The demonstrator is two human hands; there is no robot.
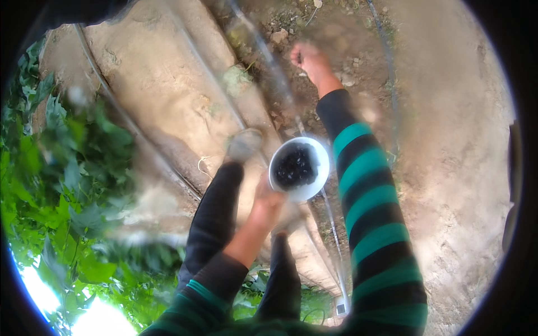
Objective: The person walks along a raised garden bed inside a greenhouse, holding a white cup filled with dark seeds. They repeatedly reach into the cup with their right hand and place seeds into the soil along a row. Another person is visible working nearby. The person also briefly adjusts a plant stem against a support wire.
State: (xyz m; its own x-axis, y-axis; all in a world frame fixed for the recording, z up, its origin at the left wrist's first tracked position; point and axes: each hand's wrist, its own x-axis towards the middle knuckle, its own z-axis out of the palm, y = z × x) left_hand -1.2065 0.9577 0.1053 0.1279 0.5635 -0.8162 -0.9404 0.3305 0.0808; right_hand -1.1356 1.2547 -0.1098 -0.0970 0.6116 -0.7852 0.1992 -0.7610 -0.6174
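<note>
My left hand [270, 193] grips the near left side of a round white bowl [321, 171], its fingers partly hidden by the bowl. Inside lies a heap of dark, nearly black bits [294, 166], too blurred to name. Stretched out ahead and to the right, my right hand [309, 60] hangs over brown, stony soil [350, 42]. Its fingers are curled together, with a small dark spot showing among them; whether they hold anything cannot be made out.
Thin pipes or hoses [131, 126] run along the ground, one passing beneath the bowl. A pale raised strip [168, 61] borders the soil, with my shoe [245, 144] on it. Leafy green plants [73, 162] crowd the left side. Bare dirt [454, 140] lies to the right.
</note>
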